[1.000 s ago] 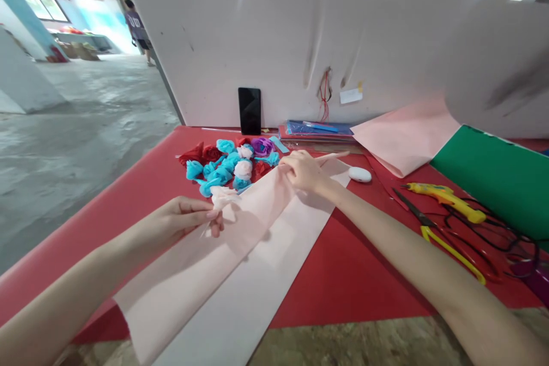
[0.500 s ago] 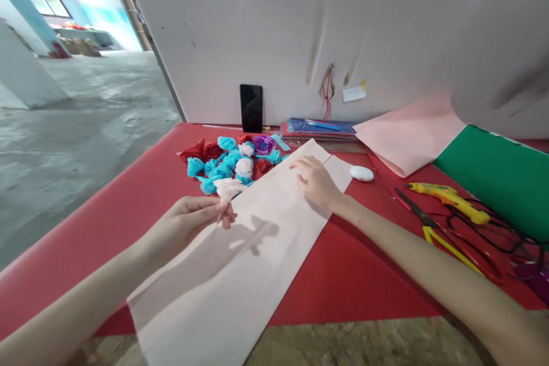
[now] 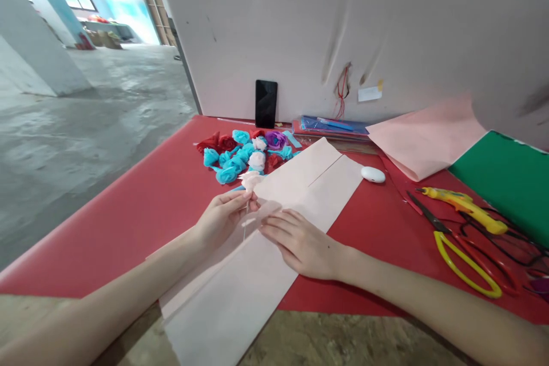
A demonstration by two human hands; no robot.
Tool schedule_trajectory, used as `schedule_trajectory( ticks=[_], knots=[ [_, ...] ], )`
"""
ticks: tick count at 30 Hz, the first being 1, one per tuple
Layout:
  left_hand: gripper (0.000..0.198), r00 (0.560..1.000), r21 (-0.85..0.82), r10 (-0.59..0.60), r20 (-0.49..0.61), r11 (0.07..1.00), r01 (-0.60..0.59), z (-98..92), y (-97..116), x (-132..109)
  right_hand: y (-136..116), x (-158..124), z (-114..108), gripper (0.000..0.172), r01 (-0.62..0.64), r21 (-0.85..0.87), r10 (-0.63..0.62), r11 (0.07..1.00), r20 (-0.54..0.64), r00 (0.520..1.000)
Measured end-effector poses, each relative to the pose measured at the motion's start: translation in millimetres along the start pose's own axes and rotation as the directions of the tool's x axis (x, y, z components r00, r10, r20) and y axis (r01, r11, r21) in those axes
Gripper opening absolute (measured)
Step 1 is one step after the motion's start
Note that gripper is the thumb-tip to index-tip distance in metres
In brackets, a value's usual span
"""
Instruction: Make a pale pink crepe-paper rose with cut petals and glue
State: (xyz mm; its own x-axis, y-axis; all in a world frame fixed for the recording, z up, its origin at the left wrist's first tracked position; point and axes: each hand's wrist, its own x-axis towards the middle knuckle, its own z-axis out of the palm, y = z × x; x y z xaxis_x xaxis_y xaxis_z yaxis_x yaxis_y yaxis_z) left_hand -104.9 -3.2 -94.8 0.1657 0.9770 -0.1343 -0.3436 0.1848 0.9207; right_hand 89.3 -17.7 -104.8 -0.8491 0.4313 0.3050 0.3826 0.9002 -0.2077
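A long strip of pale pink crepe paper (image 3: 300,194) lies diagonally across the red table cover (image 3: 163,194). My left hand (image 3: 223,218) pinches the stem of a small pale pink paper flower (image 3: 250,181) at the strip's left edge. My right hand (image 3: 300,243) rests flat on the strip just right of it, fingers stretched toward the left hand. Behind them sits a pile of blue, red, white and purple paper flowers (image 3: 244,154).
A white oval object (image 3: 373,174), a yellow glue gun (image 3: 465,209) and yellow-handled scissors (image 3: 458,249) lie to the right. Pink (image 3: 424,137) and green (image 3: 506,174) sheets are at the back right. A black phone (image 3: 266,104) leans on the white board.
The lifted paper strip has been laid flat. My right hand has moved from the strip's far end back toward me, beside the left hand. The camera has shifted left.
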Motion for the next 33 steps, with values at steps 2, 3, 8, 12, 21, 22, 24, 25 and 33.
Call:
schedule_trajectory(
  ticks=[2,3,8,12,21,22,24,25,33],
  knots=[
    [0.020,1.000,-0.011,0.006,-0.003,1.000,-0.006,0.5,-1,0,0,1,1,0.038,-0.007,-0.006,0.007,1.000,0.008,1.000],
    [0.018,1.000,-0.018,0.010,-0.006,1.000,-0.010,0.3,-1,0,0,2,0,0.038,-0.018,-0.009,0.018,1.000,0.007,1.000],
    [0.017,1.000,-0.026,0.016,0.008,1.000,-0.016,-2.8,-4,2,15,-8,-15,0.035,-0.170,-0.035,0.169,0.985,-0.049,0.984],
    [0.018,1.000,-0.015,0.029,0.011,0.999,-0.028,-2.5,-5,2,32,-22,-18,0.039,-0.319,-0.074,0.316,0.945,-0.056,0.947],
    [0.015,0.999,-0.004,0.031,-0.022,1.000,-0.031,-1.5,-5,1,34,-28,-4,0.046,-0.378,-0.083,0.375,0.922,-0.047,0.926],
    [0.016,0.999,-0.001,0.030,-0.027,1.000,-0.030,-1.5,-5,1,33,-27,-5,0.046,-0.364,-0.076,0.360,0.928,-0.054,0.931],
    [0.016,0.999,0.009,0.029,-0.033,1.000,-0.029,-1.4,-5,0,33,-24,-6,0.046,-0.328,-0.061,0.324,0.943,-0.068,0.944],
    [0.016,0.999,0.015,0.029,-0.034,0.999,-0.028,-1.2,-4,0,34,-23,-7,0.048,-0.312,-0.056,0.308,0.948,-0.077,0.948],
    [0.020,0.999,0.051,0.025,-0.027,0.998,-0.024,0.5,-3,-1,40,-17,-15,0.029,-0.256,-0.112,0.236,0.960,-0.168,0.957]
  ],
)
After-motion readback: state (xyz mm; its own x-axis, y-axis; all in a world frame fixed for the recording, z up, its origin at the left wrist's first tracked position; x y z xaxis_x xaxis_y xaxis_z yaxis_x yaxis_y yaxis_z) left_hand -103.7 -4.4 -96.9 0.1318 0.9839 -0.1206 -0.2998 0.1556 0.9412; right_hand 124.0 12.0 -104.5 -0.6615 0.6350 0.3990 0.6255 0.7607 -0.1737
